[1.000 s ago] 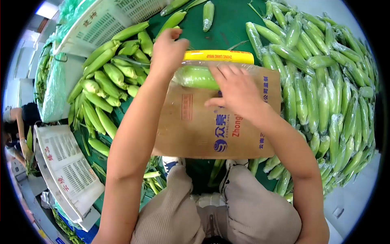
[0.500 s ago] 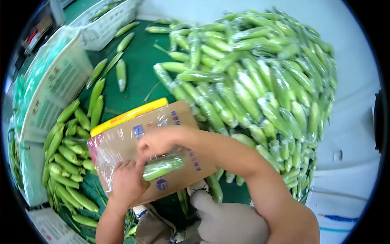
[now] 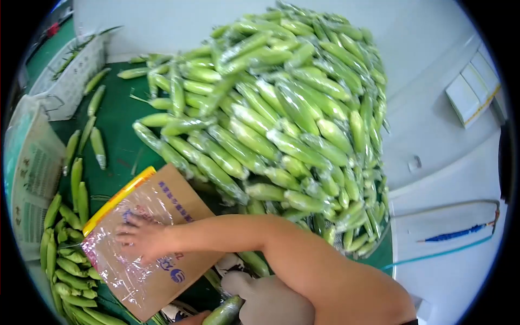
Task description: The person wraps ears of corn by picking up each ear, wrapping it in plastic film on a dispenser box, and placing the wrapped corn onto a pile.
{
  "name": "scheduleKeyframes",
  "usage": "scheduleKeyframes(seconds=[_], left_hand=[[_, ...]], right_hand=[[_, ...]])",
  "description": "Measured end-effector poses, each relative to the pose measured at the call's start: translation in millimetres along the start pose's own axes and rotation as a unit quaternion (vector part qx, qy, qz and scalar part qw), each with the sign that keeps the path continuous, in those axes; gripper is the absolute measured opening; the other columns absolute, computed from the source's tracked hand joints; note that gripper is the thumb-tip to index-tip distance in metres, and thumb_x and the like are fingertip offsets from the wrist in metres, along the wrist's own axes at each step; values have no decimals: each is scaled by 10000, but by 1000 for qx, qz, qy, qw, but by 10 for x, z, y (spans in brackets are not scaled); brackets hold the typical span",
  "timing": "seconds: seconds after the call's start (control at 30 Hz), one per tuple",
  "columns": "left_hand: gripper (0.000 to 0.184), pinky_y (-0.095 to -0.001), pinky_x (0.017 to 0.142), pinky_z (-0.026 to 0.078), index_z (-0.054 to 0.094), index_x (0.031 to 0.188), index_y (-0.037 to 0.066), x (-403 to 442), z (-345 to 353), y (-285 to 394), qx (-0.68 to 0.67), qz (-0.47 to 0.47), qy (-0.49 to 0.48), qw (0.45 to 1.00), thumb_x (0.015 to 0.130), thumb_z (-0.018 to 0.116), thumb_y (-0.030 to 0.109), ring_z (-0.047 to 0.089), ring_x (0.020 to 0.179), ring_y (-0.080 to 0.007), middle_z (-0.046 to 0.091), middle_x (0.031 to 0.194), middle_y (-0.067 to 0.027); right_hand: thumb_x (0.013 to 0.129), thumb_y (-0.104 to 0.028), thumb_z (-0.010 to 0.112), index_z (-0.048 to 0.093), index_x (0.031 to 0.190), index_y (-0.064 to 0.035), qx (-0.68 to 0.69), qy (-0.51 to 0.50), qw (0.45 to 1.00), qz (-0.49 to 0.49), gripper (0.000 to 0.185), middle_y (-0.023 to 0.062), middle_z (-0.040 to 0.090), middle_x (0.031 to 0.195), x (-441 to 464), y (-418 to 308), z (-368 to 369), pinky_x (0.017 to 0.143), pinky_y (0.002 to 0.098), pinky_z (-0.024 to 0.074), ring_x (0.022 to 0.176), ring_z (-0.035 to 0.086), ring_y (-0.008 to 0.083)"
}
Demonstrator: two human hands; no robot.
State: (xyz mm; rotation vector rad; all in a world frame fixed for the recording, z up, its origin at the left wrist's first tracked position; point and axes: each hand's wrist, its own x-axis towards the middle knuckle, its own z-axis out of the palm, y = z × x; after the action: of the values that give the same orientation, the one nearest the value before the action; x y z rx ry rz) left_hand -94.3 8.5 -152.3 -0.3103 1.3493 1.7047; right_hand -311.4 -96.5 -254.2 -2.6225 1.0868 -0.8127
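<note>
My right hand [image 3: 143, 238] lies with fingers spread on clear plastic film [image 3: 116, 265], which covers part of a printed cardboard piece [image 3: 181, 203]. A yellow strip [image 3: 116, 201] shows along the cardboard's upper left edge. At the bottom edge of the head view, my left hand [image 3: 192, 319] is mostly cut off and grips a green ear of corn [image 3: 225, 311] in shiny wrap. Left of the cardboard lie several unwrapped ears of corn [image 3: 73, 265] in their husks.
A large heap of film-wrapped corn [image 3: 292, 114] fills the middle and back. White crates [image 3: 35, 173] line the left side. Loose ears [image 3: 97, 146] lie on the green floor [image 3: 122, 141]. A blue tool-like object [image 3: 455, 233] rests by the white wall at right.
Both hands were together at the ear of corn over the cardboard. The left hand has drawn down to the bottom edge with the ear, and the right hand has spread onto the film.
</note>
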Motion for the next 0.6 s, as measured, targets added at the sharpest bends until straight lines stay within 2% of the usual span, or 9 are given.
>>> scheduleKeyframes(seconds=[0.03, 0.1, 0.13, 0.2, 0.23, 0.33, 0.4, 0.47, 0.6], left_hand=[[1063, -487, 1046, 457, 316, 1604, 73, -88, 0, 114, 67, -23, 49, 996, 738, 851, 381, 534, 1316, -388, 476, 1522, -232], [958, -467, 1010, 474, 432, 1522, 50, -353, 126, 254, 178, -7, 158, 971, 728, 868, 365, 564, 1268, -362, 532, 1443, -241], [889, -469, 1003, 488, 479, 1472, 35, -359, 112, 74, 94, 34, 171, 980, 736, 862, 355, 599, 1218, -357, 581, 1381, -227], [755, -472, 988, 516, 573, 1372, 5, -362, 31, -623, -66, 115, 207, 969, 752, 851, 334, 670, 1119, -348, 680, 1256, -199], [799, -488, 1011, 494, 549, 1424, 53, -599, 72, -439, -68, 130, 253, 956, 756, 846, 376, 613, 1204, -361, 625, 1348, -199], [596, -503, 988, 538, 625, 1233, 10, -759, 249, -427, -205, 265, 454, 826, 760, 874, 276, 664, 1166, -386, 691, 1221, -246], [540, -476, 995, 531, 654, 1229, -11, -796, 247, -743, -198, 266, 559, 760, 797, 847, 251, 700, 1066, -328, 735, 1127, -176], [300, -498, 925, 569, 606, 976, 25, -501, 175, -399, -415, 506, 575, 491, 850, 780, 234, 710, 954, -365, 722, 988, -178], [513, -462, 850, 591, 476, 1269, 84, -583, -112, 199, -432, 536, 630, 359, 855, 773, 145, 713, 973, -328, 677, 1116, -142]], right_hand=[[808, -580, 741, 589, 1384, -70, 2, 66, 997, -30, 784, 172, 467, 1531, -75, -101, 330, 1213, 586, 283, 1502, 318, 372], [711, -552, 821, 594, 1310, -8, 240, -313, 915, 87, 840, 242, 526, 1388, 105, -1095, -1105, 1150, 551, 393, 1396, 424, 452], [706, -606, 822, 530, 1373, -3, 223, -64, 972, 16, 946, 277, 534, 1369, -361, -1396, -695, 1145, 536, 391, 1338, 484, 474], [727, -531, 882, 405, 1465, -23, 535, -259, 799, 94, 1015, 262, 570, 1344, -710, -1606, -727, 1057, 468, 465, 1244, 586, 396], [730, -408, 902, 446, 1437, -58, 641, -338, 643, 247, 911, 210, 645, 1211, -575, -1551, -1057, 913, 430, 535, 1078, 666, 343], [752, -365, 884, 481, 1407, -76, 538, -335, 723, 275, 822, 166, 684, 1090, -660, -1647, -761, 796, 401, 553, 913, 693, 293], [765, -415, 869, 520, 1366, -48, 604, -315, 629, 375, 786, 161, 690, 1110, -599, -1612, -810, 855, 400, 544, 1006, 671, 262], [780, -438, 879, 528, 1404, -36, 537, -266, 720, 350, 821, 152, 662, 1236, -506, -1642, -771, 998, 373, 499, 1165, 619, 241], [765, -324, 919, 506, 1405, -27, 580, -145, 699, 391, 817, 121, 660, 1224, -66, -1631, -897, 1018, 376, 503, 1167, 614, 195]])
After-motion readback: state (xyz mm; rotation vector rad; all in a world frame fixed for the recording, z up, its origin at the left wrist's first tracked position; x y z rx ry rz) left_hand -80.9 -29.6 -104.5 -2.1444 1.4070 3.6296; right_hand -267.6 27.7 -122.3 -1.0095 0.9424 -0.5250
